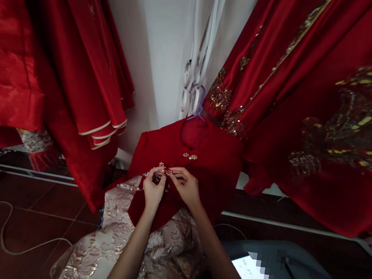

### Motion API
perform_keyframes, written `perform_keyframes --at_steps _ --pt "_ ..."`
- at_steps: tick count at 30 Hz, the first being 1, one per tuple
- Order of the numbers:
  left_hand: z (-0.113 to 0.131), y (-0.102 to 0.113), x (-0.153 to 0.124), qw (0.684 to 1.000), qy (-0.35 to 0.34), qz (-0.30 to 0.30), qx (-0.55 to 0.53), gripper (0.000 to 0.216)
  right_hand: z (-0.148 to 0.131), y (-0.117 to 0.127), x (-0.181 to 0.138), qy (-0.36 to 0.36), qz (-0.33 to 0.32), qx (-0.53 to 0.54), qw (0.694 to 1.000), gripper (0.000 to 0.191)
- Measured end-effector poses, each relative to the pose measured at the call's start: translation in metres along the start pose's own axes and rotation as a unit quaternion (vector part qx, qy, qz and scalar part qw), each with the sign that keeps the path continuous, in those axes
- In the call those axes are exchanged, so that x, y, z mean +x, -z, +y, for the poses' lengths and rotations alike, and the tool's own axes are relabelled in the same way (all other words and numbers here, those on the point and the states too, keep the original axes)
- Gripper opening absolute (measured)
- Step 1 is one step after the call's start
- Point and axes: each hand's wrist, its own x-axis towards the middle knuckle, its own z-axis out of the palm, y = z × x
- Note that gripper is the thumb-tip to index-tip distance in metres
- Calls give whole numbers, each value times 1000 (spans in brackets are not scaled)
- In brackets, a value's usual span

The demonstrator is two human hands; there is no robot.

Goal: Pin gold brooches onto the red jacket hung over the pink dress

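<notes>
In front of me a red garment (215, 162) with a round neckline hangs on a purple hanger (200, 107). One jewelled fastening (189, 156) shows below its neckline. My left hand (154, 186) and my right hand (184, 185) meet at the front edge of the garment, thumbs and fingers pinched on another small jewelled fastening (166, 172). The fingers partly hide this fastening, so I cannot tell whether it is done up. Pale gold brocade fabric (113, 235) lies under the garment and over my lap.
Red gowns (77, 46) hang on the left, and sequined red gowns (358, 122) on the right. White metal bars (195, 30) stand behind the hanger. A lit phone (250, 272) lies at the lower right. A pale cable (5, 229) curves across the dark tiled floor.
</notes>
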Motion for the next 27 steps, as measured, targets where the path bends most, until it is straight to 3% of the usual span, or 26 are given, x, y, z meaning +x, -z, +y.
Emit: perform_keyframes --at_steps 12,20,27 --pt "5 9 3 999 -46 -10 21 26 -12 7 5 36 -41 -59 997 17" --pt "11 15 5 992 -85 -31 89 21 -10 0 6 38 -8 -51 998 17" --pt "26 28 14 966 -154 -67 194 16 -15 -1 6 46 9 -59 997 19"
